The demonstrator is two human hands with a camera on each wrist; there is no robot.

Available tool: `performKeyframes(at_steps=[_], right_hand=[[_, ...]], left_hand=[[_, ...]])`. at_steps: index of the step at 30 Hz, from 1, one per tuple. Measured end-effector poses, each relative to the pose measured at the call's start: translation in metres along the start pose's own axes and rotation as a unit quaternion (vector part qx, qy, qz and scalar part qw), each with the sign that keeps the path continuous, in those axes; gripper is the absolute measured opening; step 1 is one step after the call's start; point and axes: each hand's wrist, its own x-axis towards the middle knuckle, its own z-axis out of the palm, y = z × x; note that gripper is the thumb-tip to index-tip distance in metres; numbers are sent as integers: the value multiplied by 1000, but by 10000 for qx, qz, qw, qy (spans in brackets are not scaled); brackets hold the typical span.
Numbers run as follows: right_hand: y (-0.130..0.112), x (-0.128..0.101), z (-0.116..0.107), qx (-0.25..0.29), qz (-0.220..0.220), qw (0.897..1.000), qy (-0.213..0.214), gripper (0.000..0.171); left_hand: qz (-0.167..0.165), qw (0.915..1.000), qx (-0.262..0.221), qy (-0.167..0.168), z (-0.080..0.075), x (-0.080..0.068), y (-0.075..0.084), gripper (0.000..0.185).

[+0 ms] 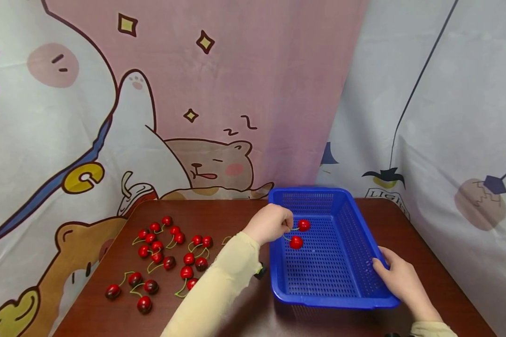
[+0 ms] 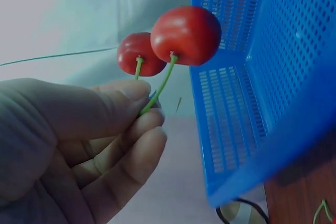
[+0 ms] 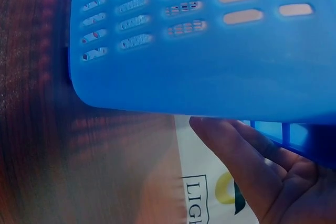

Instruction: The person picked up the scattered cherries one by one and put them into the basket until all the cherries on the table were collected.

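Observation:
My left hand (image 1: 271, 223) pinches the green stems of a pair of red cherries (image 1: 296, 242) over the left part of a blue plastic basket (image 1: 337, 301). Close up in the left wrist view, both glossy cherries (image 2: 186, 35) point away from the thumb and fingertips, their stems held between them. At the basket's right side, my right hand (image 1: 398, 277) grips the rim, thumb on the inner side. The right wrist view has the slotted basket wall (image 3: 184, 90) with the right hand (image 3: 252, 156) at its edge.
Several paired cherries with green stems (image 1: 168, 263) lie spread over the left half of the brown table (image 1: 122, 323). A small dark object (image 1: 260, 271) sits beside the left sleeve. Cartoon-printed curtains (image 1: 244, 70) stand behind the table and along its sides.

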Motion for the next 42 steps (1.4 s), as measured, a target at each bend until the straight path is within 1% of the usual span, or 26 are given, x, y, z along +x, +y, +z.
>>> performKeyframes(at_steps=[4,7,13,17,20,24,26,29,31,34,38,42], right_hand=[[0,0,0,-4,11,10000,-5,52],[1,0,1,-13,-17,10000,19,52],[0,1,1,-35,-51,10000,69,51],[-2,1,1,13,-24,10000,57,51],[-2,1,1,40,-7,10000,41,51],[-2,0,1,19,6,10000,43,51],[-1,0,1,6,11,10000,51,51],[-1,0,1,-14,13,10000,70,52],[0,0,0,-37,8,10000,78,52],[0,0,1,-47,19,10000,49,52],[1,0,1,-32,63,10000,4,53],[0,1,1,-5,65,10000,33,53]], left_hand=[[-154,9996,-37,-249,4,12,12,22],[-175,9990,-31,-415,10,21,18,22],[-164,9965,173,-806,31,37,26,26],[-333,9929,360,-1086,46,45,31,25],[-471,9908,469,-1180,55,49,36,28],[-587,9889,613,-1222,65,55,40,37],[-688,9875,679,-1246,70,58,41,40],[-959,9844,737,-1280,79,62,40,42],[-1183,9815,728,-1319,85,64,38,41],[-1420,9777,732,-1366,95,66,34,40],[-1570,9736,821,-1438,107,66,28,38],[-1606,9720,896,-1465,112,65,25,36]])
